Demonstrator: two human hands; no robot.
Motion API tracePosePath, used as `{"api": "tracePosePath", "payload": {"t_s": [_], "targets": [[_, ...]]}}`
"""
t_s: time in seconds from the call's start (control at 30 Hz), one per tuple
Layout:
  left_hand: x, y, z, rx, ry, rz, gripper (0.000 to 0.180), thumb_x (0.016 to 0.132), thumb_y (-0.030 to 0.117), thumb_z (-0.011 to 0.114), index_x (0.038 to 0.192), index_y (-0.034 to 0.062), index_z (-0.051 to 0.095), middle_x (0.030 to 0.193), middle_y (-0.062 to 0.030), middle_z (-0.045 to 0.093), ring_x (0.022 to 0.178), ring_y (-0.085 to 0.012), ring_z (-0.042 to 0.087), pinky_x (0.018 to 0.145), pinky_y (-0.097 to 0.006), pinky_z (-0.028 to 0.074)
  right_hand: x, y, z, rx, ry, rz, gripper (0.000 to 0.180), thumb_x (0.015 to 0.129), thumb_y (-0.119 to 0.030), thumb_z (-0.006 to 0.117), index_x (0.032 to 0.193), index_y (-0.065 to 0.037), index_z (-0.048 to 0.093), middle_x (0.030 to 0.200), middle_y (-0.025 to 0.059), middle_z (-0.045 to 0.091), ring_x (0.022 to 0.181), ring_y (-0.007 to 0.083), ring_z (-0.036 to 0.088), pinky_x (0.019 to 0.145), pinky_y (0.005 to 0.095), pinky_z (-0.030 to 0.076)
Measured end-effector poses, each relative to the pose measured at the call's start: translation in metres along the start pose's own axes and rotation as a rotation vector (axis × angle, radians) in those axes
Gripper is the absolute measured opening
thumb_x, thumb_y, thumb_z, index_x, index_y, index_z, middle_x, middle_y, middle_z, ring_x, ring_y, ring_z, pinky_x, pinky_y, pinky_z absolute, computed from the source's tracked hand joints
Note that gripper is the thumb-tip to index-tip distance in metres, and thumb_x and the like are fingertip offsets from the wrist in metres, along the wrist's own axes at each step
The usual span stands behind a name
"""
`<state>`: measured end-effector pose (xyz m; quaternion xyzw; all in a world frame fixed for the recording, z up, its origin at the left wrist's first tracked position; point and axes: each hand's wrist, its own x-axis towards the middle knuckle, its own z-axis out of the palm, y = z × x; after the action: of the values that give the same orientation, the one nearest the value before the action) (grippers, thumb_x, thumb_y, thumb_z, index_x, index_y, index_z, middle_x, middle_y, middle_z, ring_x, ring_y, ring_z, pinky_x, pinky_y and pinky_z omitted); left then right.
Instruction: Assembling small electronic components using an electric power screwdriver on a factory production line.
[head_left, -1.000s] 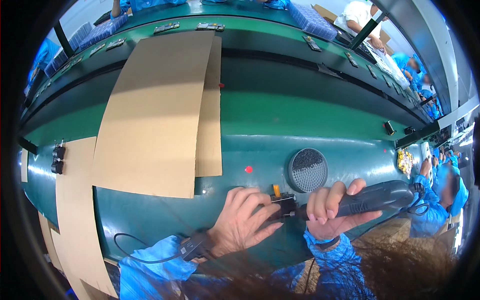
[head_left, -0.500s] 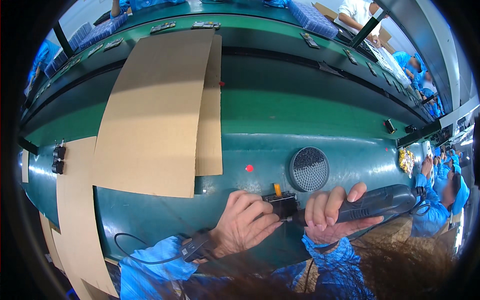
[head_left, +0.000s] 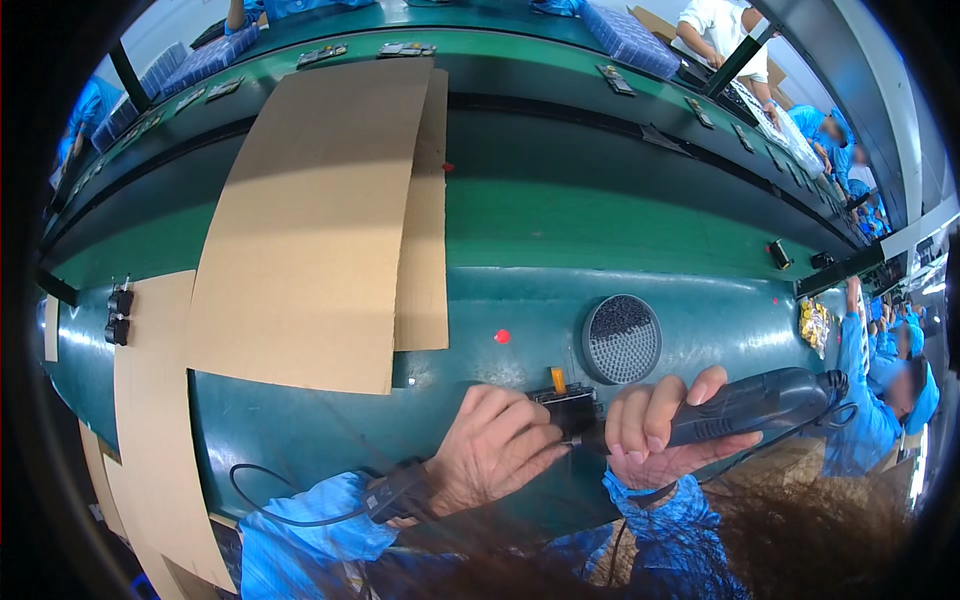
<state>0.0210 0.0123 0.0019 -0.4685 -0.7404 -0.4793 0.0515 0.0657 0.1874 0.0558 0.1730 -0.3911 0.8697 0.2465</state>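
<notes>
Driver (head_left: 755,408) shifted to blk unit (head_left: 568,412) nr edge, w/ gap to dish (head_left: 622,355).

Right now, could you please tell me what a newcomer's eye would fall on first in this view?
Probably the large tan cardboard sheet, left of centre, pale against the green work surface. Next, at the lower middle, the right hand grips a black power tool, its tip beside the left hand and a small black device. Just beyond sits a round grey dish with tiny dark pieces.
</notes>
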Motion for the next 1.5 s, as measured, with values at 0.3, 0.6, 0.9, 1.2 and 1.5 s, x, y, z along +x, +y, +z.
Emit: {"api": "tracePosePath", "payload": {"t_s": [0.3, 0.6, 0.9, 1.2, 1.5], "targets": [[0.006, 0.000, -0.002, 0.134, -0.174, -0.103, 0.055, 0.075, 0.026, 0.081, 0.124, 0.0080, 0.063, 0.123, -0.0051, 0.056, 0.120, -0.0260, 0.049, 0.096, -0.042, 0.040, 0.007, -0.003, -0.024, -0.205, -0.060, -0.084, 0.075, 0.086, -0.079, 0.045, 0.110, -0.008, 0.043, 0.066, 0.0057, 0.050, 0.051, 0.0167, 0.052, 0.043, 0.0310, 0.046], [0.005, 0.000, 0.001, 0.205, -0.192, -0.087, 0.051, 0.079, 0.030, 0.078, 0.123, 0.0080, 0.063, 0.122, -0.0039, 0.056, 0.120, -0.0251, 0.049, 0.096, -0.041, 0.039, 0.001, 0.009, -0.033, -0.272, -0.121, -0.040, 0.077, 0.083, -0.077, 0.055, 0.110, -0.005, 0.045, 0.070, 0.0079, 0.052, 0.056, 0.0178, 0.054, 0.049, 0.0322, 0.048], [0.005, 0.000, -0.001, 0.190, -0.170, -0.076, 0.049, 0.078, 0.029, 0.078, 0.120, 0.0079, 0.064, 0.121, -0.0044, 0.057, 0.119, -0.0249, 0.050, 0.096, -0.042, 0.039, 0.000, 0.010, -0.035, -0.248, -0.121, -0.012, 0.076, 0.083, -0.075, 0.057, 0.109, -0.004, 0.046, 0.071, 0.0084, 0.052, 0.056, 0.0179, 0.053, 0.050, 0.0323, 0.047], [0.006, -0.002, -0.001, 0.177, -0.180, -0.096, 0.050, 0.078, 0.028, 0.079, 0.121, 0.0074, 0.064, 0.121, -0.0043, 0.057, 0.119, -0.0245, 0.050, 0.097, -0.041, 0.039, 0.003, 0.012, -0.035, -0.265, -0.127, -0.006, 0.076, 0.083, -0.075, 0.057, 0.109, -0.004, 0.047, 0.070, 0.0087, 0.052, 0.055, 0.0174, 0.053, 0.049, 0.0315, 0.047], [0.004, -0.002, 0.000, 0.176, -0.183, -0.089, 0.050, 0.080, 0.029, 0.077, 0.122, 0.0076, 0.063, 0.121, -0.0044, 0.057, 0.119, -0.0249, 0.050, 0.097, -0.042, 0.039, 0.000, 0.015, -0.033, -0.312, -0.129, -0.016, 0.076, 0.084, -0.075, 0.057, 0.108, -0.004, 0.047, 0.068, 0.0087, 0.052, 0.054, 0.0179, 0.052, 0.049, 0.0317, 0.047]]}}
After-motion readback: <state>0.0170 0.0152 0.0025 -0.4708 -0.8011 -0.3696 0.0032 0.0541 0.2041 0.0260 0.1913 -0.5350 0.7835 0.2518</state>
